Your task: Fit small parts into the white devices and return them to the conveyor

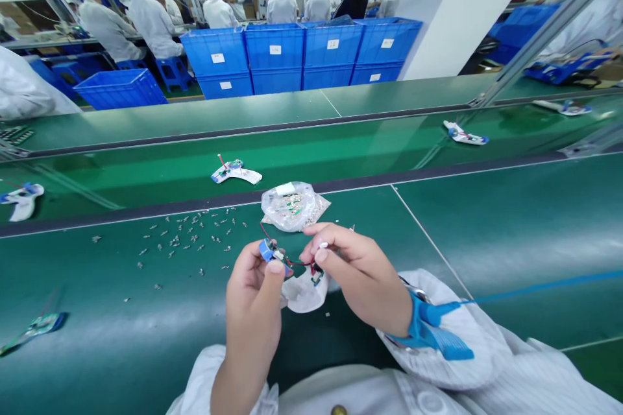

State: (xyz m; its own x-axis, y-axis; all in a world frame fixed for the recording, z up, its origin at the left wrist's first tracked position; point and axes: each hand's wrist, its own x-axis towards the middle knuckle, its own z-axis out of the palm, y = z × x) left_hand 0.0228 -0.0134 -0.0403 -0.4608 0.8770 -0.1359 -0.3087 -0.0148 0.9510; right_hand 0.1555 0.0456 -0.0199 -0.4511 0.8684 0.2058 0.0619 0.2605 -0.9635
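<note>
**Blue wired part (267,249) pinched above green belt (487,240)**

Left hand (253,292) grips it narrowly, thumb against finger. Right hand (355,279) pinches its red wire (292,262). White plastic shell (305,293) touches below, at 6 o'clock. Clear bag of parts (292,206) at 12; loose metal bits (187,240) at 10.

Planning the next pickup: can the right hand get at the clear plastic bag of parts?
Likely yes: nothing lies between the right hand and the clear plastic bag just beyond it.
</note>
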